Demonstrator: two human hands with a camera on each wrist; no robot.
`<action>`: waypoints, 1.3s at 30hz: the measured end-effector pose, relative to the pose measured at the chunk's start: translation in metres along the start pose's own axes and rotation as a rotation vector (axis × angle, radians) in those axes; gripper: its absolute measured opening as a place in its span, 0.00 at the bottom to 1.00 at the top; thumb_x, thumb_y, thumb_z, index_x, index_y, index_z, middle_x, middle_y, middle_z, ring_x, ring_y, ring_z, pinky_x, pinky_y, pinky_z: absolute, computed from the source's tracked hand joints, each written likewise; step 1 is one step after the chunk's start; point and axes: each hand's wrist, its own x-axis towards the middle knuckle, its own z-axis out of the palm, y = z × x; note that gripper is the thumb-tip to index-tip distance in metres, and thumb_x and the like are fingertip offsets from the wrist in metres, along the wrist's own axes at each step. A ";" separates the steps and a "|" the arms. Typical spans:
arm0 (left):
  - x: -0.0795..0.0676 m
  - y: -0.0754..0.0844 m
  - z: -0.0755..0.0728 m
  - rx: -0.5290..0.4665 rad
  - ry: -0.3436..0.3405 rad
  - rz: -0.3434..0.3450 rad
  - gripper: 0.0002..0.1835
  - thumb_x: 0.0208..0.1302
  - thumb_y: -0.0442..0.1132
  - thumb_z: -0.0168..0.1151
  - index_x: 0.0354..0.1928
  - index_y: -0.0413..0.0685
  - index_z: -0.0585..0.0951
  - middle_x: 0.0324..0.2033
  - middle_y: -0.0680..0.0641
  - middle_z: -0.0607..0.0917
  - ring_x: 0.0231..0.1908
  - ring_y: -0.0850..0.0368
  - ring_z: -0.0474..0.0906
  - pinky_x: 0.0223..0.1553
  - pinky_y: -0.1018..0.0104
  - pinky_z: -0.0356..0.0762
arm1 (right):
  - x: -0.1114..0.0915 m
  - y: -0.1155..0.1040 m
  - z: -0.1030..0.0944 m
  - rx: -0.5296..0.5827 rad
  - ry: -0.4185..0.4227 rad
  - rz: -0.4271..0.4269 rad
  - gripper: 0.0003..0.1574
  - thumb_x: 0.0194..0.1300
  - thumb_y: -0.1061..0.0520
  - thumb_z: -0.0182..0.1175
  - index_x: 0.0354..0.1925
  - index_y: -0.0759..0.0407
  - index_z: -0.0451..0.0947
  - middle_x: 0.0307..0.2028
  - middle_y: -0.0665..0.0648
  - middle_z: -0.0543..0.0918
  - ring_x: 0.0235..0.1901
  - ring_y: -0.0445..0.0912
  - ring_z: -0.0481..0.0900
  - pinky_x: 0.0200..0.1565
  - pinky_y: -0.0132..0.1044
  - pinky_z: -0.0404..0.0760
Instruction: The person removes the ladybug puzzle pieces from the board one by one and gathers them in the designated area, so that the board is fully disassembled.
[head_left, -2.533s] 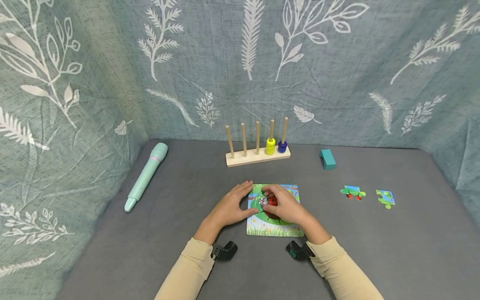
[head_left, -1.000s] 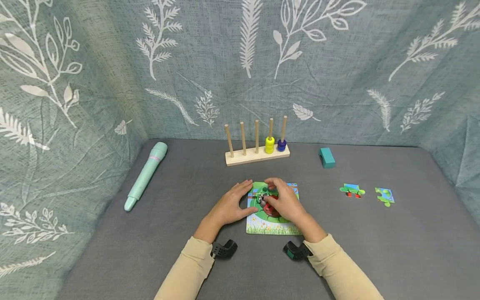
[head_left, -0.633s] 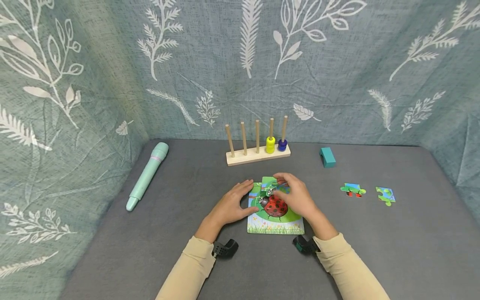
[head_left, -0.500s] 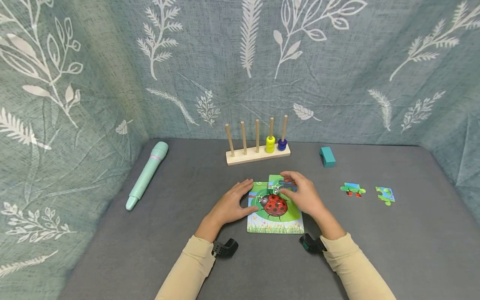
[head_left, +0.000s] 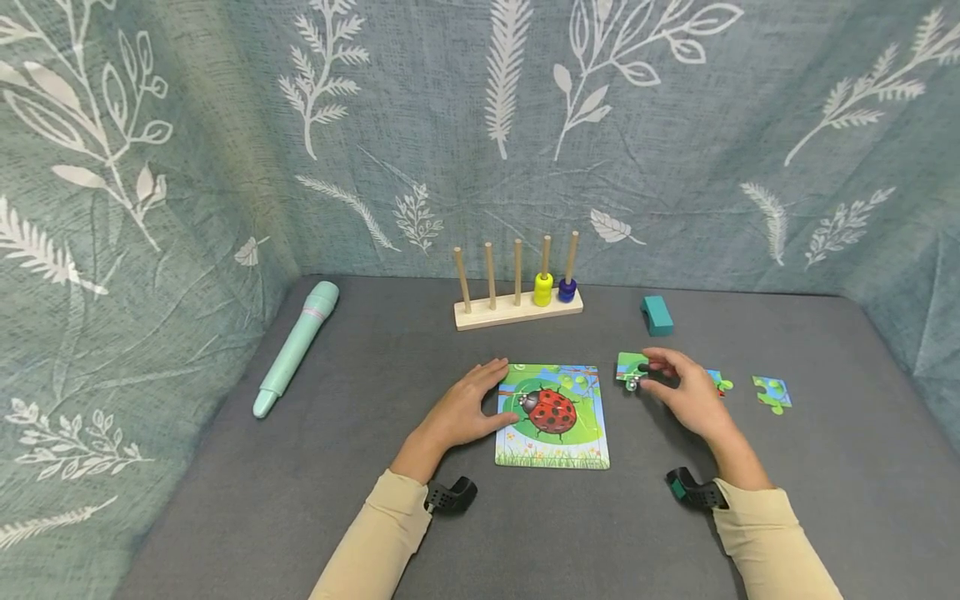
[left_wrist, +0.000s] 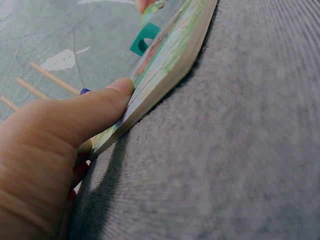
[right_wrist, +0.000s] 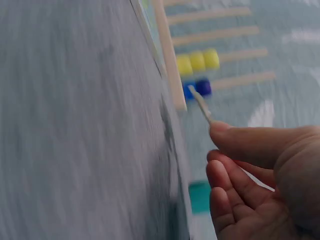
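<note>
Puzzle piece (head_left: 630, 366), knob (head_left: 632, 384) nearward, long axis unclear

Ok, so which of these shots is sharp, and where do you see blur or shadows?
Head view: fairly even light, ladybug puzzle reasonably sharp; left wrist view: a shadow on the table beside the left hand; right wrist view: table smeared, perhaps by motion, a dark shadow on it, yellow beads and teal block soft, right hand clearer.

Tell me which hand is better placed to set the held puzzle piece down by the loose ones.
Likely the right hand: it pinches the puzzle piece and is near the loose pieces. The left hand is farther off, thumb on the ladybug board.
</note>
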 end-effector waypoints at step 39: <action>-0.002 -0.001 0.004 0.006 0.026 0.029 0.41 0.58 0.51 0.66 0.70 0.42 0.63 0.70 0.42 0.62 0.71 0.46 0.55 0.73 0.52 0.54 | -0.007 0.008 -0.001 -0.032 -0.040 -0.040 0.31 0.65 0.59 0.60 0.63 0.68 0.67 0.59 0.69 0.71 0.56 0.63 0.71 0.57 0.58 0.72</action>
